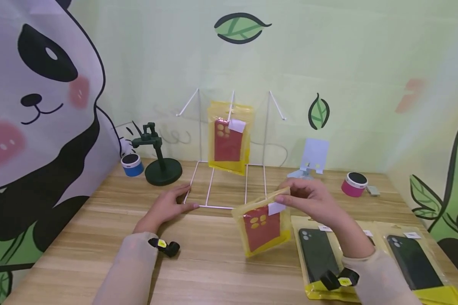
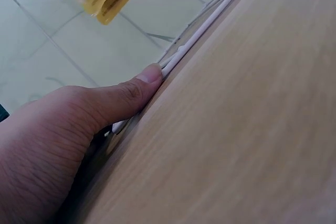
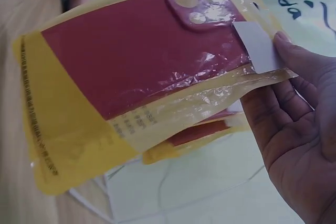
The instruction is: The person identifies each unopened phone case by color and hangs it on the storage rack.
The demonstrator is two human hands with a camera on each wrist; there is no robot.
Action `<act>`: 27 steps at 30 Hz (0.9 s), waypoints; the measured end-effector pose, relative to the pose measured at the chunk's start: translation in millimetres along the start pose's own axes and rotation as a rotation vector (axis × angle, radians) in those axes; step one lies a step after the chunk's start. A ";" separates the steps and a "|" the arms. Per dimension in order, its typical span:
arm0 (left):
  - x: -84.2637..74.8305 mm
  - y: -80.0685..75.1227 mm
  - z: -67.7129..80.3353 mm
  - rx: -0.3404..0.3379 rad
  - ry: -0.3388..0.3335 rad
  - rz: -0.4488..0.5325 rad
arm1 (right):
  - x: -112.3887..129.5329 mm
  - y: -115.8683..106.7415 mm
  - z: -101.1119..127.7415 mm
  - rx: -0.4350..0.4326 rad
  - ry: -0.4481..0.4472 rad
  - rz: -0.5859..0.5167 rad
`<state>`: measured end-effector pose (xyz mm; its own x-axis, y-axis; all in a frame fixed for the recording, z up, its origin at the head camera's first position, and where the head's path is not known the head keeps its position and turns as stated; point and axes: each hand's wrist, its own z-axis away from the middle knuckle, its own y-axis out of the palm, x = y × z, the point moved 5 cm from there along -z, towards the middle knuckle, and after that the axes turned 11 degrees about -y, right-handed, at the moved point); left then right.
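Observation:
My right hand (image 1: pixel 314 201) pinches the top edge of a clear and yellow bag holding a red phone case (image 1: pixel 262 228), by its white label. The bag hangs tilted in front of a white wire display rack (image 1: pixel 217 207). In the right wrist view, the bagged red phone case (image 3: pixel 142 51) faces the camera, the thumb over the label. My left hand (image 1: pixel 168 205) rests at the rack's front left corner, fingers extended. Its thumb (image 2: pixel 128 95) lies along the front wire in the left wrist view. Another bagged red phone case (image 1: pixel 227 144) hangs from the rack's middle hook.
Bagged dark phone cases (image 1: pixel 318 254) lie at the front right, partly under the right forearm. A dark green stand (image 1: pixel 163 169) and blue speaker (image 1: pixel 132 165) stand left of the rack. A light blue phone stand (image 1: pixel 314 154) and pink speaker (image 1: pixel 354 185) are on the right.

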<state>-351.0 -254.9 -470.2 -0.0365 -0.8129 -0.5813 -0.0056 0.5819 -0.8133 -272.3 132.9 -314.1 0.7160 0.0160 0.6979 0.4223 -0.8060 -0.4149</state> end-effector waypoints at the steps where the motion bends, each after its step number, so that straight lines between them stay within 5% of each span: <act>1: 0.5 -0.7 0.1 0.000 -0.003 -0.001 | 2.7 0.7 -3.3 -0.002 -0.018 0.003; 21: 2.3 -2.8 2.7 0.000 0.006 -0.002 | 45.5 16.3 -68.5 -0.092 -0.288 0.060; 27: 0.9 -1.2 0.6 0.002 0.004 0.017 | 56.0 13.4 -84.4 -0.227 -0.231 0.086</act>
<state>-350.5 -256.4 -469.8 -0.0404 -0.8025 -0.5953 -0.0026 0.5959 -0.8031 -273.5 73.0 -231.3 0.8617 0.0553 0.5045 0.2392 -0.9209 -0.3076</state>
